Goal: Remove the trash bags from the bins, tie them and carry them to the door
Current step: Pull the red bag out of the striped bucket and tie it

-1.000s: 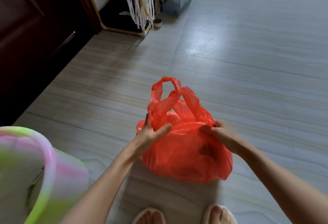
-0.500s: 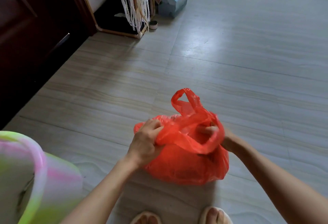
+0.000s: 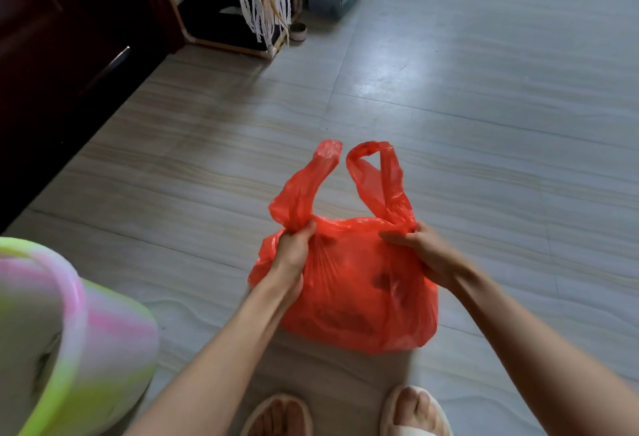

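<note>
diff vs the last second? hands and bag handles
Both hands shifted grip: left hand now holds the base of the left handle, right hand the right handle. The handles, crossed half a second ago, now stand apart and upright. The red bag and bin stayed put.

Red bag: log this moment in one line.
stage: tying | red bag on floor | left hand grips left handle | right hand grips right handle | knot: none yet

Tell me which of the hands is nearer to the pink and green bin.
The left. The left hand grips the red bag's left handle, on the side toward the bin; the right hand grips the right handle, beyond the bag.
</note>
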Demonstrator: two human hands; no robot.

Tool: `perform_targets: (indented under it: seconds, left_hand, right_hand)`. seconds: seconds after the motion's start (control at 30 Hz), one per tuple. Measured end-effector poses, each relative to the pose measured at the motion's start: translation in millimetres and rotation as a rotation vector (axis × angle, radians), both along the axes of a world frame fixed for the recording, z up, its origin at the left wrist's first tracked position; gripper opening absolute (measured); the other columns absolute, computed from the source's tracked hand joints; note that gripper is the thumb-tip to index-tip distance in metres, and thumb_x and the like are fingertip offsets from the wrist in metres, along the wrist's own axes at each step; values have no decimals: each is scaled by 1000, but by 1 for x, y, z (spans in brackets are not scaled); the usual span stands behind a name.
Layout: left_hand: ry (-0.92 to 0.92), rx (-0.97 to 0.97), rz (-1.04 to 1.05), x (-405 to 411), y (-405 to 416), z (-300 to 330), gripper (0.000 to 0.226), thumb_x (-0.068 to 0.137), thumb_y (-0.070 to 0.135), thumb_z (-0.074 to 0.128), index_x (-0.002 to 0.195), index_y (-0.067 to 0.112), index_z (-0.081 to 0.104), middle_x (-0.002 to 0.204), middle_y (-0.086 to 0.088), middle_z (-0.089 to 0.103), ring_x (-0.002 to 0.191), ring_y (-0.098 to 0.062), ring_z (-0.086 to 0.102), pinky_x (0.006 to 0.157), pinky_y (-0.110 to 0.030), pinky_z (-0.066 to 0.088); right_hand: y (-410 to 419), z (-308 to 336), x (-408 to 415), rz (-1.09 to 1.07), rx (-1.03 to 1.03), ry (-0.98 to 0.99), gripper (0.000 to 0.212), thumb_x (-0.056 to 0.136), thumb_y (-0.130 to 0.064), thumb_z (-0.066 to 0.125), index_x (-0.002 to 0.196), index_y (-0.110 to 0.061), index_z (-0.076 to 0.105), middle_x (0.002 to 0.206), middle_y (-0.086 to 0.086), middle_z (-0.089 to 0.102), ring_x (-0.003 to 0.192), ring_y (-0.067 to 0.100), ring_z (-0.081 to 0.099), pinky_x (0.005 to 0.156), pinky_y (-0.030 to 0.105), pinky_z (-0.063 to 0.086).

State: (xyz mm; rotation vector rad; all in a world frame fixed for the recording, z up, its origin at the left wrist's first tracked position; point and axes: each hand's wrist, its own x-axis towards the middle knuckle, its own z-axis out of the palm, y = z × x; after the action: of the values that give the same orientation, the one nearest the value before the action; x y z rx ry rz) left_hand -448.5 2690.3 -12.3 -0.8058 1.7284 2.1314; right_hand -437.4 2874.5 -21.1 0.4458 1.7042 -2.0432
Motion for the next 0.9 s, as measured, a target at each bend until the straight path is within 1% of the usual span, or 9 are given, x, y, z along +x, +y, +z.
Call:
perform_targets:
  seconds: [0.13,0.27,0.37,0.47,0.57,0.67,0.73,0.8,0.9]
  left_hand:
    - [-92,-10,-31,-1,-4,-1,15,91,12,54,102,7,62,77,2,62,69,-12,58,57,-17,45]
    - [-151,-28,-40,1,-7,-8,13,89,9,53,84,7,64,58,4,63,62,-11,57,58,-22,47]
    - [-162,70,-18,-1,-9,-15,17,90,10,50,89,4,65,67,-3,68,64,-16,64,66,-27,53]
    - [-99,413,-41,6,-9,-14,28,94,17,41,91,7,67,73,-4,74,68,-13,70,70,-26,56]
    - [4,533,-152,15,-4,-10,36,94,21,37,103,4,68,94,-8,73,89,-16,68,82,-27,55]
    - [14,499,-181,19,4,-8,48,95,20,35,69,8,74,79,-7,74,79,-12,70,69,-21,57]
    - [22,417,-134,15,7,-11,55,95,19,37,43,15,56,62,-6,67,63,-11,67,54,-20,54]
    - [63,278,-39,10,8,-16,54,93,14,39,39,20,35,43,3,42,42,-8,50,48,-24,42]
    - [60,33,-20,4,8,-20,46,91,7,38,48,21,27,34,11,25,32,-3,27,47,-25,25]
  right_hand:
    - [-12,-4,6,-106,6,82,18,73,-1,66,86,-13,64,61,-5,70,55,7,64,52,19,53]
    - [-17,-5,10,-85,-138,160,40,67,-14,61,107,-11,64,98,-5,72,87,12,67,70,22,56]
    - [-24,-10,10,-176,-76,132,25,71,-14,68,96,-14,67,83,-3,73,84,20,65,69,25,56]
    - [-29,-13,7,-280,77,78,3,80,-15,65,78,-15,66,64,-5,69,68,16,59,62,25,52]
    - [-31,-15,4,-316,232,49,16,85,-10,60,71,-16,63,65,-1,63,60,11,57,58,24,47]
    - [-31,-12,3,-226,311,30,16,83,-5,58,71,-15,64,73,7,64,62,13,58,62,27,47]
    - [-33,-11,3,-173,342,37,18,83,-5,56,73,-17,65,70,3,64,55,4,59,56,18,48]
    - [-37,-11,3,-176,312,35,16,86,-8,54,81,-17,66,71,-2,63,55,0,58,53,14,48]
    - [-40,-10,7,-149,165,38,21,89,-6,49,98,-13,67,85,2,68,70,7,64,61,15,52]
